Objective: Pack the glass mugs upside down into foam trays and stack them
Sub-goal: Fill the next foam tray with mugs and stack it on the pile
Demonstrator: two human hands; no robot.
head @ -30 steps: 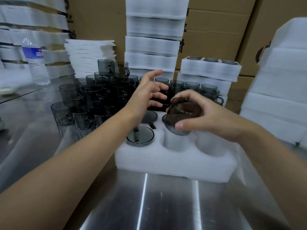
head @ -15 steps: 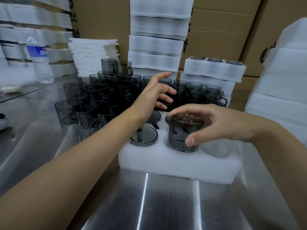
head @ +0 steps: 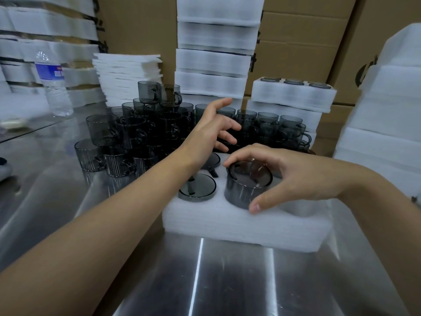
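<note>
Gripping an upside-down mug (head: pixel 246 190) with the right hand (head: pixel 303 179): thumb pressed on the near wall, fingers curled over the far edge of the upturned base. Set mouth-down in the middle front pocket of the foam tray (head: pixel 227 224), only partly sunk, with much of the dark wall above the foam. Holding the left hand (head: pixel 209 131) out over the back of the tray, fingers spread and loosely bent, nothing in it, just in front of the loose mugs (head: pixel 136 133). In the front left pocket, a seated mug (head: pixel 197 187) pushed down to its base; behind it, partly hidden by the left wrist, a second one. To the right of the gripped mug, an empty pocket (head: pixel 300 206). Under it all, a shiny metal table (head: pixel 227 281). Further back on the left, a water bottle (head: pixel 54 87) and a stack of thin foam sheets (head: pixel 127 78). Behind the loose mugs, a tall stack of trays (head: pixel 214 53); to its right, lower packed trays (head: pixel 293 92) with mug bases showing on top. At the far right edge, more white foam (head: pixel 391 110). Along the back, cardboard boxes (head: pixel 296 42).
</note>
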